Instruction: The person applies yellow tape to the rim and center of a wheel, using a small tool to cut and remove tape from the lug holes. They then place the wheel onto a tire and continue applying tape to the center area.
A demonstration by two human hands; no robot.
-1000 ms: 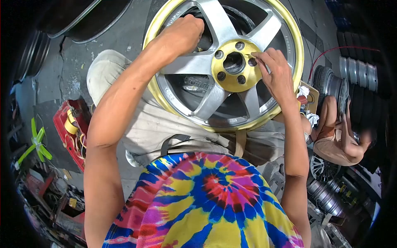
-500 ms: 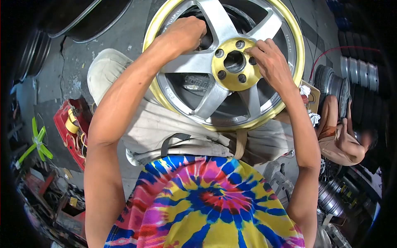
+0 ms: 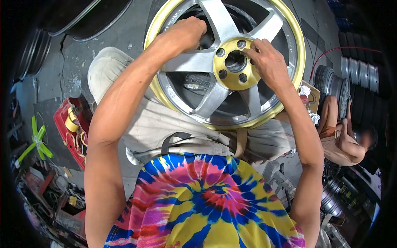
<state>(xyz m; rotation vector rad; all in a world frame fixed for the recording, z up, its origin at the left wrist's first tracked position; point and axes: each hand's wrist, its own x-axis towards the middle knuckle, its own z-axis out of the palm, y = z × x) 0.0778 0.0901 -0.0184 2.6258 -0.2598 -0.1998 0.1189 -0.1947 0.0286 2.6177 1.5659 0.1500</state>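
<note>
A silver alloy wheel rim (image 3: 187,62) with a gold lip and a gold hub face (image 3: 231,84) leans against my lap, its spokes facing up. My left hand (image 3: 185,34) is closed at the upper left spoke, its fingers curled down into the gap and partly hidden. Over the right side of the hub is my right hand (image 3: 268,62). Its thumb and forefinger are pinched together at the edge of the centre bore, close to a bolt hole; whatever they hold, if anything, is too small to make out.
On the left lie a red toolbox (image 3: 66,120) with a roll of yellow tape (image 3: 71,124) and a green fan blade (image 3: 36,142). Large rims (image 3: 91,20) stand at upper left. To the right, another person (image 3: 341,140) sits near a tyre (image 3: 326,80) and stacked rims (image 3: 359,73).
My right hand's fingertips have moved slightly left, to the bore's edge. The rim has shifted a little to the right. My left hand stays in place.
</note>
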